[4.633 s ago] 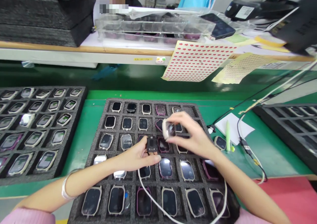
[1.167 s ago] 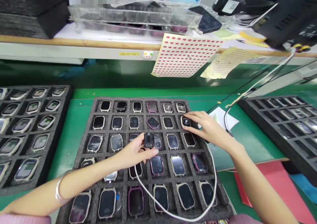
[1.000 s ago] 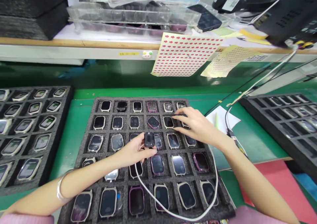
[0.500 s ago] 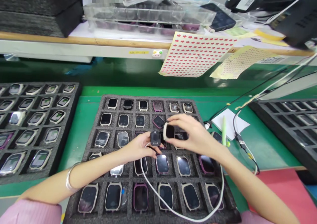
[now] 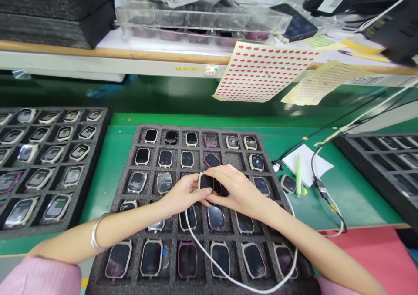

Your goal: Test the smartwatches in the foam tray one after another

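Over the foam tray [image 5: 124, 195], my two hands meet at a smartwatch case [image 5: 206, 182] with a pale frame and dark screen. My right hand [image 5: 233, 184] is closed on its right side, fingers over the top edge. From the left, my left hand [image 5: 187, 190] presses its thumb along the lower part of the watch. The black square charger in my left hand is now hidden behind the watch. A white cable [image 5: 209, 258] hangs from there and loops across the tray's front. Strapless watches, pale or purple framed, lie in the tray's compartments around my hands.
More watches fill a foam tray [image 5: 80, 190] on the left; another tray [image 5: 385, 169] stands at right. Beside my right arm lie a loose watch [image 5: 288, 183], green pen [image 5: 298, 173], white paper [image 5: 310, 155] and cables. A shelf [image 5: 156, 62] with a hanging sticker sheet [image 5: 261, 75] runs behind.
My right hand has moved left, bringing the watch onto the black charger in my left hand, which it now covers. My left thumb has come onto the watch. The view has shifted slightly.
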Demonstrator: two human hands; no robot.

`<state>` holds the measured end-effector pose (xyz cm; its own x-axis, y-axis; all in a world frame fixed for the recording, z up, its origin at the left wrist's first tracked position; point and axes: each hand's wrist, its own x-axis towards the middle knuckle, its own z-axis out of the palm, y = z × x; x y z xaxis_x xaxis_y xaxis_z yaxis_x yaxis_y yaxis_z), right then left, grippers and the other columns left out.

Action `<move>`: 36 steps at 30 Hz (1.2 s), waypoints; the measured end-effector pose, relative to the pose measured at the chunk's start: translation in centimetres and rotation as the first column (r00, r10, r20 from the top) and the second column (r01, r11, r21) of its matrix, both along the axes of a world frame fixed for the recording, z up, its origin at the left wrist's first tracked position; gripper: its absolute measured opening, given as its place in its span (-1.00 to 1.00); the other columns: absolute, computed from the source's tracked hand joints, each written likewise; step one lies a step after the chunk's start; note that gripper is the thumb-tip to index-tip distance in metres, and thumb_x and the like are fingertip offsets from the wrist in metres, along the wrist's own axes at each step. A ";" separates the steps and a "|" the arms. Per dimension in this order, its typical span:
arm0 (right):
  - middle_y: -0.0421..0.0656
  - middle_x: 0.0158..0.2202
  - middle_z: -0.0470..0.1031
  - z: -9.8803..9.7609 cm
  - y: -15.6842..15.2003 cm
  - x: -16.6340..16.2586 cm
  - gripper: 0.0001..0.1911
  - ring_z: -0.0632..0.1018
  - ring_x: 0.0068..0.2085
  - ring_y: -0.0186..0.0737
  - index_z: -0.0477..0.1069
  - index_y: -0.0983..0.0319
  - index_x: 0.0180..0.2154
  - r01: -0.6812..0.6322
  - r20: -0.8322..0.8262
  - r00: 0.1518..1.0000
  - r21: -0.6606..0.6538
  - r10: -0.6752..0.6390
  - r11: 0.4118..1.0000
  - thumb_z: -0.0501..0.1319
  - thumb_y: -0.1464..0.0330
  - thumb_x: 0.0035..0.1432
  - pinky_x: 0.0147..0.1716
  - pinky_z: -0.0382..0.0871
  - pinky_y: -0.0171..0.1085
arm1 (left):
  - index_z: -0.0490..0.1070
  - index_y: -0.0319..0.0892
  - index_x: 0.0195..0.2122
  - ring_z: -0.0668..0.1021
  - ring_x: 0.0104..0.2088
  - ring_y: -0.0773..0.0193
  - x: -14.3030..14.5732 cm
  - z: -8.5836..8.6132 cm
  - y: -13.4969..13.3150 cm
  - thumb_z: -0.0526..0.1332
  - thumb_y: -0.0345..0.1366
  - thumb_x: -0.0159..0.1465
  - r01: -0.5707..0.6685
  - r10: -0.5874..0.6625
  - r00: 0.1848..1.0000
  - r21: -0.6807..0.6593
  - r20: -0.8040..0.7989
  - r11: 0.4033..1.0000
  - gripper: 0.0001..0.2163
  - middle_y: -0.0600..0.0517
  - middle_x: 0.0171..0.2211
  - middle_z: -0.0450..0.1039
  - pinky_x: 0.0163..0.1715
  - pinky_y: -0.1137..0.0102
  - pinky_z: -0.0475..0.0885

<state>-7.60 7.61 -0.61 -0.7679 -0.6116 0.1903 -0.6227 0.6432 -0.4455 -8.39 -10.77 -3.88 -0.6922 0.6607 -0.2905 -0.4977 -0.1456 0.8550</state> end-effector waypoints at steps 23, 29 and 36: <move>-0.10 -0.27 0.52 -1.2 -0.2 0.5 -0.69 0.50 -0.22 -0.14 0.34 0.28 -0.12 -0.001 -0.049 0.999 -0.128 -0.006 0.992 0.27 0.33 0.09 -0.15 0.37 -0.13 | 0.36 -0.29 -0.18 0.52 -0.40 0.29 -0.1 0.2 -0.2 0.32 -0.13 0.11 0.068 -0.070 0.996 -0.032 -0.063 0.997 -0.63 -0.08 -0.32 0.49 -0.41 0.38 0.48; -0.11 -0.28 0.51 -0.9 -0.1 0.5 -0.68 0.50 -0.21 -0.14 0.35 0.28 -0.14 0.002 -0.034 0.999 -0.109 -0.006 0.994 0.29 0.35 0.05 -0.17 0.37 -0.15 | 0.34 -0.29 -0.20 0.47 -0.52 0.40 -0.2 0.0 -0.2 0.30 -0.14 0.14 0.090 -0.092 0.992 -0.033 -0.090 0.995 -0.66 -0.05 -0.33 0.47 -0.47 0.44 0.44; -0.09 -0.25 0.51 -0.5 -0.2 0.8 -0.69 0.51 -0.20 -0.13 0.36 0.26 -0.13 0.004 -0.032 0.999 -0.124 -0.008 0.992 0.29 0.33 0.06 -0.16 0.38 -0.12 | 0.28 -0.27 -0.23 0.46 -0.53 0.39 0.1 -0.2 -0.1 0.27 -0.09 0.16 0.100 -0.107 0.987 -0.058 -0.123 0.993 -0.65 0.02 -0.43 0.42 -0.50 0.44 0.40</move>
<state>-6.84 7.37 -1.10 -0.7637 -0.5773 0.2890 -0.6344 0.5881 -0.5017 -8.30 -10.87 -4.04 -0.6538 0.7171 -0.2415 -0.3962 -0.0526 0.9166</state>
